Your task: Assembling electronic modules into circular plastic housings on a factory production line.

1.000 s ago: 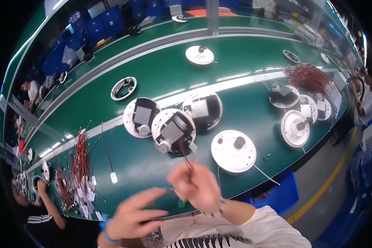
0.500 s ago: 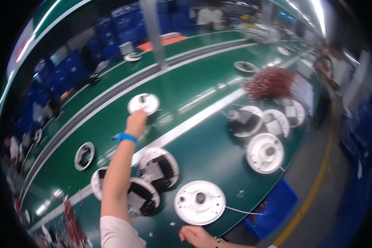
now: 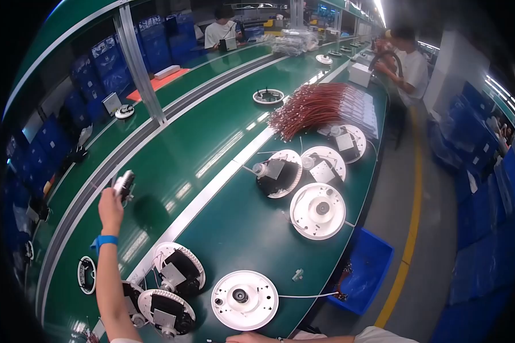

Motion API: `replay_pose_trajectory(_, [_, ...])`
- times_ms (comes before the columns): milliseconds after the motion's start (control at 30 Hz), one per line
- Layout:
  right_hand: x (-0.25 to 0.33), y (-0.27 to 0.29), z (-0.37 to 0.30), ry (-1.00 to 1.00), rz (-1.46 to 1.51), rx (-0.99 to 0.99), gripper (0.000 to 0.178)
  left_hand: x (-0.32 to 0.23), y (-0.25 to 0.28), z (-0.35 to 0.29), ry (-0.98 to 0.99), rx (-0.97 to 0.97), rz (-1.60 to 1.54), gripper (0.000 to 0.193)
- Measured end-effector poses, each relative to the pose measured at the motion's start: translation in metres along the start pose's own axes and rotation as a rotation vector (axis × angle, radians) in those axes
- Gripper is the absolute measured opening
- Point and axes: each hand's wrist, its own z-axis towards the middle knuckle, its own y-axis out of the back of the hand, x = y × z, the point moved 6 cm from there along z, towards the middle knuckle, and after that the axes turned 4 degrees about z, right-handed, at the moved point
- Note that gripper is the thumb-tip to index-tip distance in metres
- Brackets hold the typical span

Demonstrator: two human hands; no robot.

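With twelve o'clock at the far edge of my view, I count eight discs on the bench [image 3: 240,228]: six half-black discs [image 3: 180,268] with silver boxes, three at seven o'clock and three at three, plus two plain white discs [image 3: 245,300], at six and at four. In my left fingers [image 3: 111,197] is one white-and-black part [image 3: 124,185], at nine. I count two nearer white rings [image 3: 268,102], at twelve and eight; one red wire heap [image 3: 317,108], between one and two; one blue bin [image 3: 369,274], between four and five; one orange mat [image 3: 154,86], at ten. The blue crates [image 3: 147,43] overlap too much to count.
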Motion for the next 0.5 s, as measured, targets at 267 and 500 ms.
replay_pose_trajectory(267, [-0.008, -0.005, 0.002, 0.149, 0.147, 0.051, 0.021, -0.058, 0.223, -0.040, 0.012, -0.078, -0.279, 0.015])
replay_pose_trajectory(500, [0.112, -0.017, -0.041, 0.762, -0.196, -0.228, 0.031, -0.167, 0.325, -0.163, -0.053, 0.182, -0.272, 0.028])
